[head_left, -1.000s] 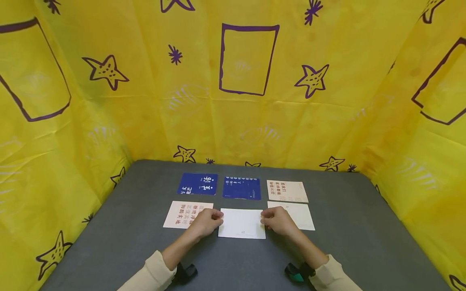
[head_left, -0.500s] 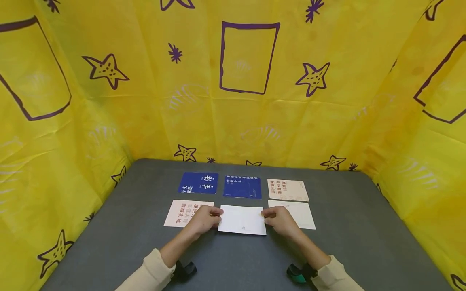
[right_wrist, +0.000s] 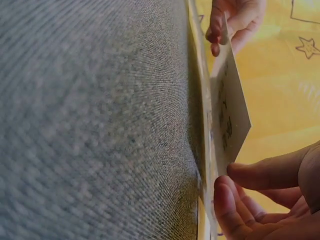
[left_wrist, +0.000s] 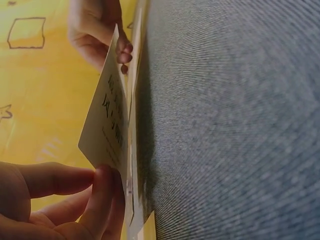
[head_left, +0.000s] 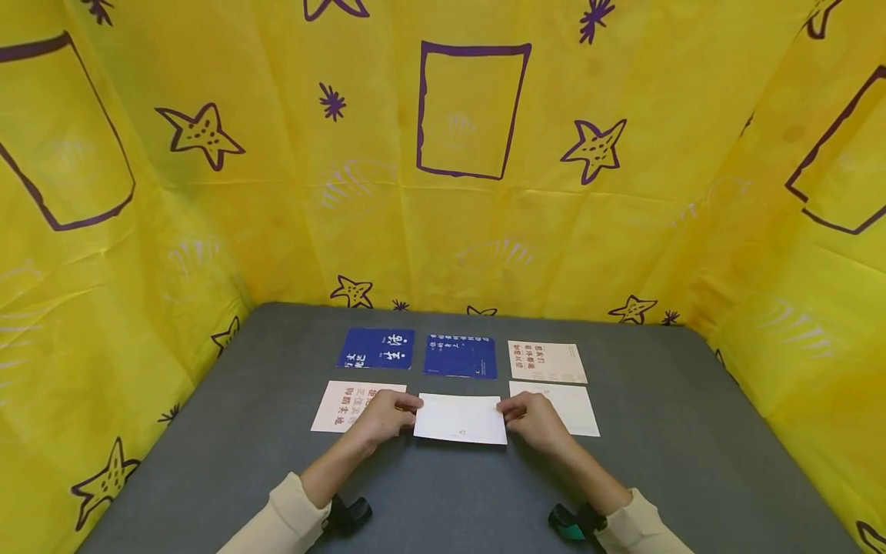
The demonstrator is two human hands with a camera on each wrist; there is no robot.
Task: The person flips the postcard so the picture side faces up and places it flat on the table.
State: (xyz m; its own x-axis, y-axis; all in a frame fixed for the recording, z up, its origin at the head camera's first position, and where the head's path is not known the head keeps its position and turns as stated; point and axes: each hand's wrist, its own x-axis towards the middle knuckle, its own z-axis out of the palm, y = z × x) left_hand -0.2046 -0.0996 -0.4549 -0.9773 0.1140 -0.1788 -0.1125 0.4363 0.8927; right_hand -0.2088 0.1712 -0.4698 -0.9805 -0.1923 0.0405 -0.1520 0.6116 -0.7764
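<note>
A white card, blank but for a small mark near its front edge, is held between both hands. My left hand pinches its left edge between thumb and fingers, and my right hand pinches the right edge. In the left wrist view the card stands tilted just off the grey surface, with dark writing on its underside. The right wrist view shows the same card by the thumb and fingertips. Beside my left hand lies a card with red writing, partly covered. A plain pale card lies beside the right hand.
Behind lie two blue cards, the left and the middle one, and a cream card on the right. All rest flat on the grey table. Yellow patterned cloth encloses the back and sides.
The white card has risen slightly, its near edge moving up and away while it tilts. Both hands have kept their pinch. The other cards have not moved.
</note>
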